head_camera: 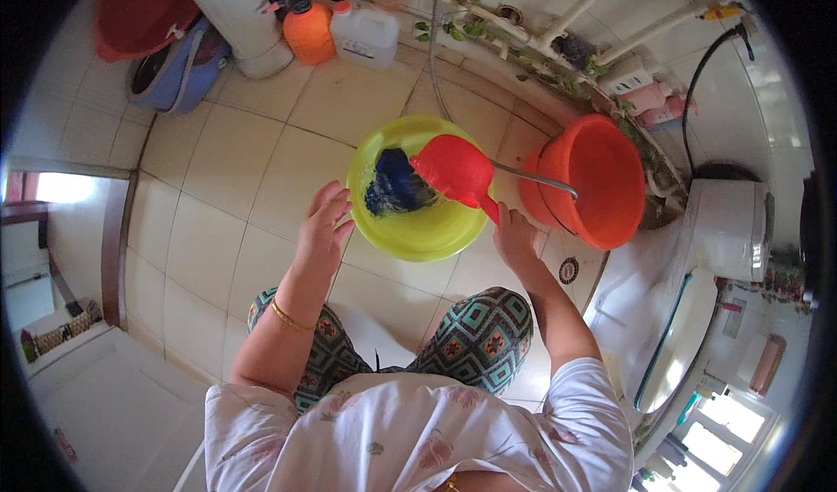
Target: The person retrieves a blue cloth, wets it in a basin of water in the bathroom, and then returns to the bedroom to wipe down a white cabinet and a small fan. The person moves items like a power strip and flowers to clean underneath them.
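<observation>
A yellow-green plastic basin (418, 243) stands on the tiled floor before me. Dark blue cloth (397, 181) lies in it, with water rippling around it. My right hand (518, 236) grips the handle of a red plastic dipper (458, 168). The dipper is tilted over the basin's right part, above the cloth, and its inside is hidden from me. My left hand (327, 221) is at the basin's left rim, fingers apart, holding nothing; whether it touches the rim I cannot tell.
An orange-red bucket (556, 178) stands right of the basin, a grey hose (533, 177) hanging into it. A toilet (680, 335) is at the right. A floor drain (569, 270) lies near my right arm. An orange sprayer bottle (309, 33) and white jerrycan (366, 34) stand by the far wall.
</observation>
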A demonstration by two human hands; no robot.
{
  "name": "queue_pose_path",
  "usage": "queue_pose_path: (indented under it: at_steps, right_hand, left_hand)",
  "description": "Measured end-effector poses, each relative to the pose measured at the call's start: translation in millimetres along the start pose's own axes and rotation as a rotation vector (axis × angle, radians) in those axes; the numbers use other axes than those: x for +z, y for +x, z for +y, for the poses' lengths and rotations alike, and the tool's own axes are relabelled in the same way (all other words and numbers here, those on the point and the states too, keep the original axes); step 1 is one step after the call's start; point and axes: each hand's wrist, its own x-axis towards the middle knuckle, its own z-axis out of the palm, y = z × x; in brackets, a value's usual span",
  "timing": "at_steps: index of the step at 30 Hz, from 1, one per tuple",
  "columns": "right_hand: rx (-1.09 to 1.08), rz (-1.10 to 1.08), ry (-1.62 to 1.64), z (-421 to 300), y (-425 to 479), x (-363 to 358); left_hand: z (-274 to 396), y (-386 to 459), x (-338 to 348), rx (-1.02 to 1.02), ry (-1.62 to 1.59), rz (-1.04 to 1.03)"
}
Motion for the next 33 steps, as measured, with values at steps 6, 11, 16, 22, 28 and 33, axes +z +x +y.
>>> queue_pose_path:
  at_steps: [6,11,16,22,28,33]
  right_hand:
    - [-0.126,0.387,-0.115,21,-23,-50]
    - [0.261,0.630,-0.096,75,-40,-97]
    - [0.687,0.138,-0.260,149,-63,-111]
    - [0.760,-0.266,-0.298,187,-30,-96]
    - [0.816,-0.358,-0.069,220,5,-55]
    - [1.085,-0.141,0.917,210,25,-47]
  left_hand:
    - [-47,38,18,-0.087,0.132,0.354]
    - [-157,96,-22,-0.345,0.169,0.530]
    - [-170,82,-2,-0.624,0.015,0.223]
    - [-189,89,-3,-0.604,-0.170,-0.036]
    - [-187,82,-3,-0.553,-0.137,0.005]
    - [-171,78,0,-0.429,-0.205,0.115]
